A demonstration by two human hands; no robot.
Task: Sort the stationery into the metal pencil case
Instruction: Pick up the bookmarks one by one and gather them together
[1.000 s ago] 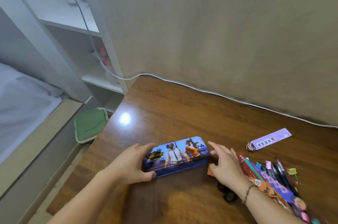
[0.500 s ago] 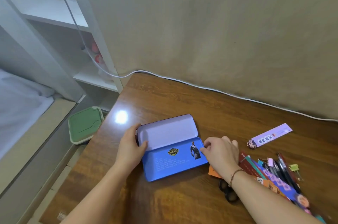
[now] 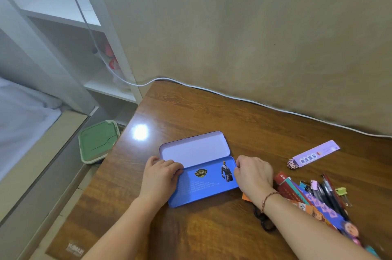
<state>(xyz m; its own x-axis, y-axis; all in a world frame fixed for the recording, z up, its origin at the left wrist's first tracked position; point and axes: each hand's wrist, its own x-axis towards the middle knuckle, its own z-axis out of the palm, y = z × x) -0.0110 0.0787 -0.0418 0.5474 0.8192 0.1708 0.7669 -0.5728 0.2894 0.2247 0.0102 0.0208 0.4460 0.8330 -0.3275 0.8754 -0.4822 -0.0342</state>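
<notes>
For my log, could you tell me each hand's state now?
Left hand: holding the open metal pencil case by its left end.
Right hand: fingers on its right end.

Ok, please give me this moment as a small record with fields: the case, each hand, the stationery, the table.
case: metal pencil case open, lid laid back, tray holds nothing
left hand: left hand rests on the case's left end
right hand: right hand at its right end
stationery: pile of pens and clips at the right; purple bookmark apart
table: wooden table

pencil case: blue metal, lid open flat | stationery: piled beside it, right
</notes>
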